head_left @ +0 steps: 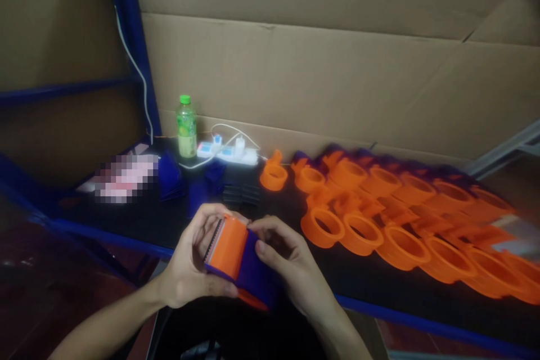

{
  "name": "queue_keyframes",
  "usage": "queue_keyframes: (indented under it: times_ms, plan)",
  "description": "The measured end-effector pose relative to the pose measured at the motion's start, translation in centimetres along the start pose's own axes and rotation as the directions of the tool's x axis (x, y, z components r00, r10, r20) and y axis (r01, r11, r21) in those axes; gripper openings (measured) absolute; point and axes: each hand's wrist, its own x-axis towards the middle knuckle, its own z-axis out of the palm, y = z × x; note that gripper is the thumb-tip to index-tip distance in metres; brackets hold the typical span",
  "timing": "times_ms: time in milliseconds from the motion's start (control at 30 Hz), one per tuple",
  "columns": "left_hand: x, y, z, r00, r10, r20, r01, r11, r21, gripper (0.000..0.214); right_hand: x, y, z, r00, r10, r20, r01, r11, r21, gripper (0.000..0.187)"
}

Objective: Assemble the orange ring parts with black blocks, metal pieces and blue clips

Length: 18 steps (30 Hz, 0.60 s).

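Observation:
An orange and dark blue tape dispenser (228,244) with a black serrated edge is held up in front of the table's edge. My left hand (185,270) wraps around its toothed end, thumb along the near side. At the other side my right hand (291,264) grips the blue part (257,267) with thumb and fingertips. The dispenser is tilted, and its lower portion is blurred. Just beyond my hands lie black ridged strips (241,195) and dark blue pieces (198,194).
Rows of orange dispenser bodies with round rings (363,233) fill the right of the black table (126,222). A green-capped bottle (186,126) and a white power strip (228,153) with cables stand at the back, before a cardboard wall (295,79). Blue frame posts (134,28) rise at left.

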Motion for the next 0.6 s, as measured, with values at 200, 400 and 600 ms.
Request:
queue_keyframes:
  times_ms: [200,400,600]
  plan:
    - [0.3,-0.6,0.4,0.998,-0.016,-0.060,0.013,0.998,-0.058,0.074,-0.3,-0.6,0.0,0.980,-0.185,-0.067,0.143,0.903,-0.405,0.024]
    - [1.0,-1.5,1.0,0.885,-0.173,-0.433,0.071,0.968,-0.240,0.059,-2.4,0.3,1.9,0.858,-0.493,0.145,0.334,0.319,-0.887,0.082]
    - [2.1,-2.5,0.3,0.882,-0.064,-0.466,-0.026,0.982,-0.185,0.054,0.9,-1.5,-1.0,0.848,-0.497,0.183,0.299,0.165,-0.940,0.069]
